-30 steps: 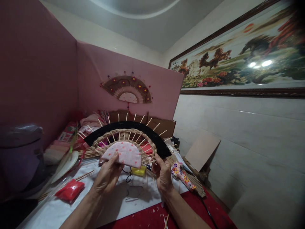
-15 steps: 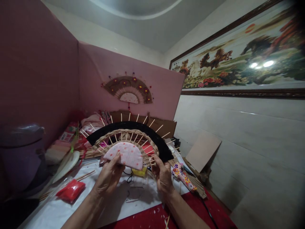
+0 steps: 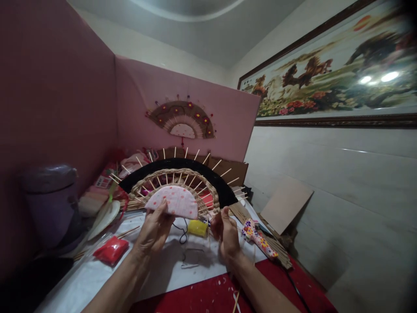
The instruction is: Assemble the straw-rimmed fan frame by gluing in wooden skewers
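Fan (image 3: 177,193), part-finished in our judgement, held above the counter (image 3: 159,278): black band (image 3: 176,164), woven braid (image 3: 177,171) and dotted pad (image 3: 172,206) fitted; band undecorated. Our left hand (image 3: 156,228) pinched the pad; our right hand (image 3: 230,237) half-curled by the braid's end, grip unclear.

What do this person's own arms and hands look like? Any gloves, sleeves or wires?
The left hand and right hand are ungloved. The left forearm and right forearm are bare as far as the picture shows, with no sleeves, watch, bracelets or cables visible. Some fingers are hidden, so I can't rule out rings.
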